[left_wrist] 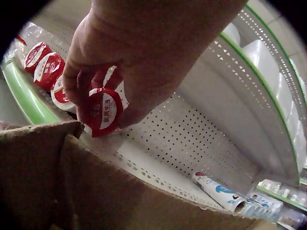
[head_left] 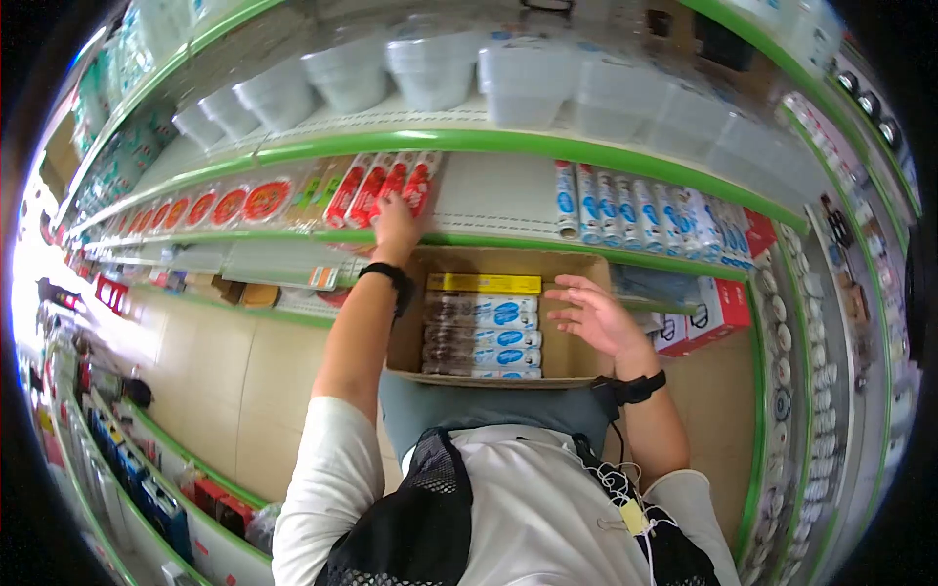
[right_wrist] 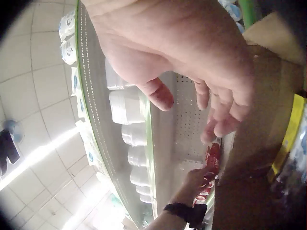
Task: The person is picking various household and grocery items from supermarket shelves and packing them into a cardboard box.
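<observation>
In the head view my left hand (head_left: 396,230) reaches to the shelf and grips the rightmost of several red tube-shaped packs (head_left: 423,178). The left wrist view shows my fingers and thumb curled round the round red-and-white end of this pack (left_wrist: 106,112). My right hand (head_left: 600,320) hovers over the right side of an open cardboard box (head_left: 576,269), fingers loosely spread and nothing in them. Inside the box lie several clear, blue-and-white printed tube packs (head_left: 489,340), with a yellow strip-shaped item (head_left: 484,283) behind them.
Blue-and-white tube packs (head_left: 635,210) stand farther right on the same shelf (head_left: 489,207). Round red-labelled packs (head_left: 266,200) line its left part. Clear plastic tubs (head_left: 528,88) fill the shelf above. A red-and-white carton (head_left: 718,314) sits low at the right.
</observation>
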A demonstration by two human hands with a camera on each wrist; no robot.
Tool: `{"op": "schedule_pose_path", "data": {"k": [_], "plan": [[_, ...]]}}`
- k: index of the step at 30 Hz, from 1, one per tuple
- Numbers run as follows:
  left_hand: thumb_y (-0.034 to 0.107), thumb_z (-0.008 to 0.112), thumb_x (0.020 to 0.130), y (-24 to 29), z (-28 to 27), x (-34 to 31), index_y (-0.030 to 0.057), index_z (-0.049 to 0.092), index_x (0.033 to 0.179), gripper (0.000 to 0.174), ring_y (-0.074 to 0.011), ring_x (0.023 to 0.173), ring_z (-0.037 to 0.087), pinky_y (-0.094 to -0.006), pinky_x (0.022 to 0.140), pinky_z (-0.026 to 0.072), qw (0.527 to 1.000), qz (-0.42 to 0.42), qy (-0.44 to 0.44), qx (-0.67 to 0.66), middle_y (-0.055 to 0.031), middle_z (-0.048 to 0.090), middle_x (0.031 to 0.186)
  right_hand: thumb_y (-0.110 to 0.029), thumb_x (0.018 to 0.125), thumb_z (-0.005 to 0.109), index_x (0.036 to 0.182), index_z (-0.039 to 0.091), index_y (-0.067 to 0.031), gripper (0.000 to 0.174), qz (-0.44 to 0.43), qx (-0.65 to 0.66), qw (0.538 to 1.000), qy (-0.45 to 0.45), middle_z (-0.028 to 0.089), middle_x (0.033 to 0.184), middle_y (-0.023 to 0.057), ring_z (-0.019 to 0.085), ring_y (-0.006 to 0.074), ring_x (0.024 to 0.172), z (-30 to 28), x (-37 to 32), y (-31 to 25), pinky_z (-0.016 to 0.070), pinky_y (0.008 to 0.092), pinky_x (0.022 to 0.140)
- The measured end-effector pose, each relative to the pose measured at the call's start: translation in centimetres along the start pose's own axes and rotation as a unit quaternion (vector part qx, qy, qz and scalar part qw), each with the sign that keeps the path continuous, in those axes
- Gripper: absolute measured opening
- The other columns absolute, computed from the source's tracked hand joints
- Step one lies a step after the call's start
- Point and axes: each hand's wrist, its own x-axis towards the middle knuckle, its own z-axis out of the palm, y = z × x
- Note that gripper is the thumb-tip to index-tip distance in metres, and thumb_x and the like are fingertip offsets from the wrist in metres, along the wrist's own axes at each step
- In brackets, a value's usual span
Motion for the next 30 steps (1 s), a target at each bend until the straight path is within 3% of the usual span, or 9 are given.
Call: {"op": "schedule_pose_path", "data": {"k": [4, 7, 10, 12, 14, 16, 20, 22, 30], "plan": [[0.039, 0.079, 0.076, 0.1, -1.9, -1.2, -0.0062, 0.051, 0.129, 0.075, -0.0386, 0.115, 0.062, -0.0456, 0.091, 0.0527, 0.991, 0.009, 0.066, -0.117, -0.0262, 0.057, 0.129, -0.020, 0.099, 0.055, 0.129, 0.051, -0.0108, 0.032, -0.018, 0.086, 0.996, 0.003, 0.064, 0.122, 0.0125, 0.067, 0.0271, 0.098, -1.2, -1.5, 0.2, 0.0523, 0.0369, 0.079], [0.036, 0.080, 0.076, -0.5, -2.9, -1.9, -0.0089, 0.064, 0.104, 0.056, -0.0272, 0.081, 0.071, -0.0376, 0.075, 0.0542, 0.952, 0.019, 0.087, -0.292, -0.0161, 0.072, 0.082, -0.022, 0.100, 0.054, 0.125, 0.054, -0.0109, 0.027, -0.029, 0.116, 0.993, 0.007, 0.064, 0.121, 0.0119, 0.066, 0.0254, 0.095, -2.0, -2.0, 0.0, 0.0524, 0.0374, 0.080], [0.029, 0.074, 0.081, 0.1, -4.8, -4.3, 0.0000, 0.065, 0.102, 0.037, -0.0185, 0.069, 0.062, -0.0369, 0.068, 0.0553, 0.853, -0.106, -0.003, -0.511, -0.0065, 0.064, 0.082, -0.022, 0.099, 0.054, 0.126, 0.055, -0.0104, 0.029, -0.031, 0.140, 0.990, -0.008, 0.064, 0.123, 0.0118, 0.065, 0.0245, 0.097, -3.0, -2.4, 0.6, 0.0521, 0.0369, 0.083], [0.025, 0.069, 0.085, 0.3, -7.0, -6.6, 0.0039, 0.064, 0.102, 0.027, -0.0158, 0.067, 0.057, -0.0369, 0.067, 0.0575, 0.769, -0.093, -0.045, -0.631, -0.0036, 0.058, 0.079, -0.021, 0.099, 0.054, 0.128, 0.054, -0.0099, 0.031, -0.029, 0.142, 0.989, -0.016, 0.063, 0.126, 0.0120, 0.065, 0.0242, 0.099, -3.5, -2.2, 0.7, 0.0519, 0.0364, 0.085], [0.020, 0.062, 0.091, -1.6, -8.3, -8.5, 0.0024, 0.062, 0.106, 0.023, -0.0170, 0.072, 0.062, -0.0363, 0.071, 0.0591, 0.788, 0.009, -0.071, -0.611, -0.0066, 0.061, 0.088, -0.021, 0.099, 0.054, 0.127, 0.055, -0.0097, 0.031, -0.053, 0.106, 0.993, 0.007, 0.063, 0.125, 0.0126, 0.064, 0.0240, 0.100, -3.4, -2.2, 0.7, 0.0516, 0.0360, 0.085], [0.018, 0.060, 0.094, -1.6, -10.2, -10.9, 0.0046, 0.058, 0.109, 0.020, -0.0231, 0.097, 0.066, -0.0369, 0.079, 0.0581, 0.745, -0.051, -0.108, -0.656, -0.0096, 0.062, 0.112, -0.021, 0.099, 0.055, 0.127, 0.056, -0.0096, 0.030, -0.055, 0.107, 0.993, 0.003, 0.063, 0.125, 0.0143, 0.064, 0.0257, 0.101, -3.3, -2.2, 0.7, 0.0511, 0.0369, 0.085], [0.018, 0.057, 0.094, -4.4, -10.4, -15.3, -0.0008, 0.059, 0.109, 0.024, -0.0209, 0.090, 0.070, -0.0340, 0.072, 0.0600, 0.737, -0.043, -0.122, -0.663, -0.0118, 0.066, 0.101, -0.023, 0.098, 0.058, 0.128, 0.055, -0.0094, 0.034, -0.059, 0.112, 0.990, 0.062, 0.062, 0.126, 0.0168, 0.064, 0.0308, 0.105, -3.2, -1.9, 1.5, 0.0506, 0.0395, 0.084], [0.017, 0.053, 0.095, -4.2, -11.5, -17.5, -0.0035, 0.057, 0.115, 0.029, -0.0210, 0.093, 0.071, -0.0343, 0.075, 0.0610, 0.696, -0.083, -0.180, -0.691, -0.0139, 0.068, 0.108, -0.029, 0.098, 0.059, 0.133, 0.050, -0.0106, 0.041, -0.054, 0.136, 0.984, 0.103, 0.055, 0.135, 0.0174, 0.063, 0.0326, 0.108, -2.6, -2.0, 1.3, 0.0513, 0.0409, 0.083], [0.013, 0.049, 0.093, -7.1, -12.1, -20.1, -0.0036, 0.056, 0.126, 0.038, -0.0196, 0.094, 0.070, -0.0344, 0.075, 0.0627, 0.703, -0.070, -0.306, -0.638, -0.0129, 0.066, 0.114, -0.045, 0.095, 0.062, 0.147, 0.037, -0.0168, 0.064, -0.032, 0.036, 0.982, 0.181, 0.043, 0.145, 0.0167, 0.063, 0.0317, 0.109, -2.2, -0.9, 1.8, 0.0515, 0.0413, 0.083]]}}
